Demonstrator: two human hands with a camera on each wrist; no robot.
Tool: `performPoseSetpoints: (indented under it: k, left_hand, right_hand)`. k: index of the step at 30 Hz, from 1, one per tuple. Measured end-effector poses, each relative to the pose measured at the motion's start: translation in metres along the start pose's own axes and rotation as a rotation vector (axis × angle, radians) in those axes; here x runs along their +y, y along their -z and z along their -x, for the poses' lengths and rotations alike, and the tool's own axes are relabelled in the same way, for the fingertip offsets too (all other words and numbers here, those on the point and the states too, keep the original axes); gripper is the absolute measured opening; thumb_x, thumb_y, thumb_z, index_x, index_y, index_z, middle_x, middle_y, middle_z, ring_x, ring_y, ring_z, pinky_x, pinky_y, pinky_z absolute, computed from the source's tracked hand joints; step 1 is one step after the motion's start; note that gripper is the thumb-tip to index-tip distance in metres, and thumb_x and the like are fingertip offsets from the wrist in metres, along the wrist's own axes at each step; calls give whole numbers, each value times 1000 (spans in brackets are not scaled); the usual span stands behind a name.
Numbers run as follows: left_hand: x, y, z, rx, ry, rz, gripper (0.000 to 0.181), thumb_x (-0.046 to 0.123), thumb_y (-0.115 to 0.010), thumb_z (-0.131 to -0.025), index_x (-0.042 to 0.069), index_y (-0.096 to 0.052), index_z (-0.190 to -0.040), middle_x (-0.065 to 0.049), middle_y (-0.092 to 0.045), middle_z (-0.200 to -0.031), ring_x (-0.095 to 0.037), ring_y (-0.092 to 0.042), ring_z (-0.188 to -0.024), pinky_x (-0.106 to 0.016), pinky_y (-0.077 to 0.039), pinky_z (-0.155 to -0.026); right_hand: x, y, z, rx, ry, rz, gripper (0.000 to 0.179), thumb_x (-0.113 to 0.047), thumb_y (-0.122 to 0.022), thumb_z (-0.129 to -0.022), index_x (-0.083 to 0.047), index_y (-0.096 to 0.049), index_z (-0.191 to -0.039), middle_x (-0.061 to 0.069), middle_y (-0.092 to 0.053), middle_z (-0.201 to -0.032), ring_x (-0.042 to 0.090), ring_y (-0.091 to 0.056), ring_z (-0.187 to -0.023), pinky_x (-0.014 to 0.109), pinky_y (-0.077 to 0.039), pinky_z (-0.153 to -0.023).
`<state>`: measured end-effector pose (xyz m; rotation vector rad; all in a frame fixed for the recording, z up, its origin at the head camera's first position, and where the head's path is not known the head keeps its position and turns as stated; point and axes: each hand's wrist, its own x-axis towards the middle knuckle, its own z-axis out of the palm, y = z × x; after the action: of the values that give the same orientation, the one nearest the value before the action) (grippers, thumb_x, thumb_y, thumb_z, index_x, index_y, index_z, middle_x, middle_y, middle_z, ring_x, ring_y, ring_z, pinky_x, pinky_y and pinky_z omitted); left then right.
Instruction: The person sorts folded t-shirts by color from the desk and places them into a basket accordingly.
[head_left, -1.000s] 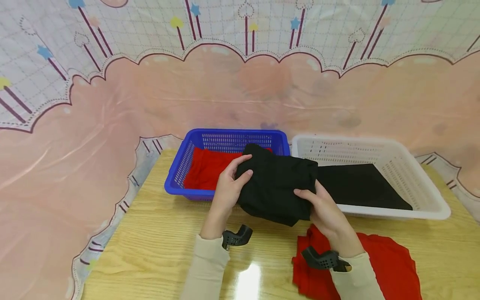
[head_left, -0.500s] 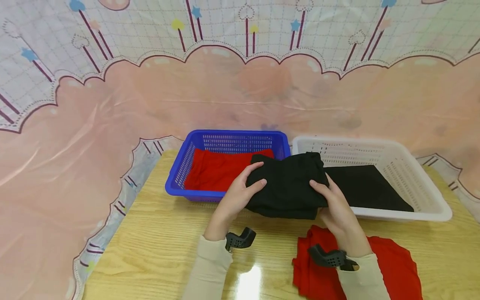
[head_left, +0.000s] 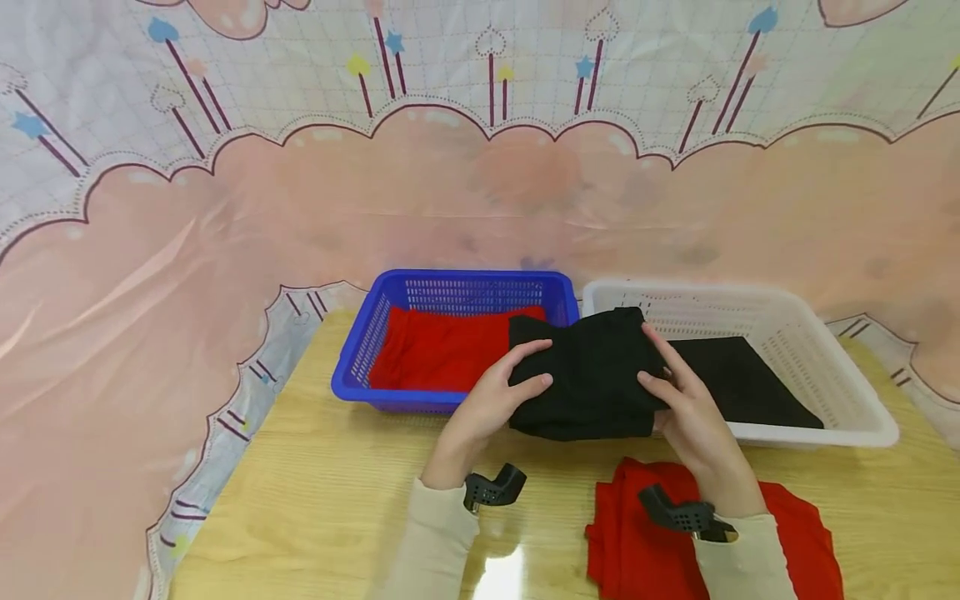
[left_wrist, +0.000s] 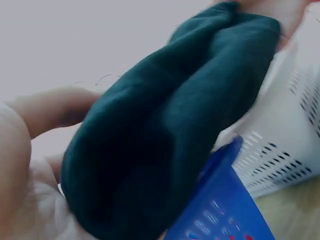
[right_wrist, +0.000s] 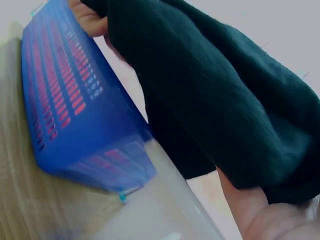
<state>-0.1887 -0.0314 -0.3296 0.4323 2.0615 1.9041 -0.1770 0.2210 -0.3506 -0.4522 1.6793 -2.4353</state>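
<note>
A folded black cloth is held up between both hands, in front of the two baskets. My left hand grips its left end, thumb on the near face. At the other end my right hand grips it the same way. Seen from the left wrist, the cloth is a soft roll of folded layers with a hollow at its end. In the right wrist view a flap of the cloth hangs below the main fold.
Behind the left hand stands a blue basket with red cloth inside. A white basket beside it holds another black cloth. Folded red cloth lies on the wooden table under the right forearm.
Both hands have carried the black cloth to the right, from before the blue basket toward the white one. It has levelled out, and more of the red cloth in the blue basket shows.
</note>
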Motion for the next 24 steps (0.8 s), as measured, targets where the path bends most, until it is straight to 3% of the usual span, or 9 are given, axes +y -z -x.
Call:
performPoseSetpoints:
  k: [4,7,9,11,12,15,18,21,24]
  left_hand:
    - [-14,2,-4,44,-16,132,44,25,-56,-88,29,-45,-130,4,-44,-126,-15,-55,-83,-31,-47,-74]
    - [-25,-2,-11,44,-76,224,44,23,-56,-88,29,-45,-130,-1,-46,-123,-18,-57,-76,-29,-49,-68]
    - [-31,-7,-16,44,-111,272,45,22,-56,-88,29,-44,-131,2,-42,-129,-17,-56,-87,-26,-48,-67]
    - [-30,-14,-17,53,-132,304,46,21,-56,-88,28,-43,-132,5,-35,-137,-18,-48,-110,-31,-47,-81]
    - [-30,-16,-17,64,-142,306,46,22,-56,-88,28,-43,-132,7,-30,-140,-17,-42,-117,-33,-44,-86]
    - [-27,-20,-17,110,-136,253,46,27,-57,-87,32,-44,-131,13,-24,-142,-13,-25,-128,-41,-28,-101]
    - [-28,-20,-16,129,-123,182,46,34,-57,-86,36,-43,-130,16,-25,-140,-11,-21,-129,-45,-21,-103]
    - [-27,-19,-15,135,-99,113,46,38,-56,-86,39,-42,-130,18,-28,-138,-11,-23,-128,-47,-22,-103]
    - [-23,-18,-11,129,-76,50,48,37,-55,-87,39,-39,-132,17,-28,-138,-12,-23,-129,-49,-22,-102]
  right_hand:
    - [3,4,1,78,-48,166,57,-5,-45,-93,-27,-24,-142,4,-14,-129,7,-35,-60,25,-21,-39]
    - [2,9,3,147,-64,308,58,-12,-47,-93,-32,-23,-141,6,-24,-123,9,-29,-50,32,-17,-40]
    - [1,12,4,177,-61,392,58,-15,-47,-93,-35,-22,-141,7,-26,-123,11,-26,-45,34,-17,-40]
    - [0,15,4,171,-40,409,58,-15,-46,-94,-34,-20,-141,8,-22,-133,8,-36,-49,26,-29,-40]
    - [0,16,4,166,-27,401,58,-14,-45,-94,-33,-19,-142,7,-16,-138,9,-35,-48,26,-28,-40]
    - [3,17,2,149,-3,356,58,-11,-44,-94,-31,-18,-143,6,-2,-146,10,-32,-46,26,-25,-39]
    - [5,17,0,148,-2,355,58,-12,-44,-94,-31,-18,-143,2,10,-147,14,-20,-43,32,-16,-40]
    - [6,17,0,116,-7,350,58,-15,-43,-95,-32,-16,-143,8,3,-147,3,-48,-64,17,-36,-46]
    - [7,17,-2,85,-12,357,59,-18,-42,-95,-34,-10,-142,12,-2,-146,11,-47,-109,20,-47,-76]
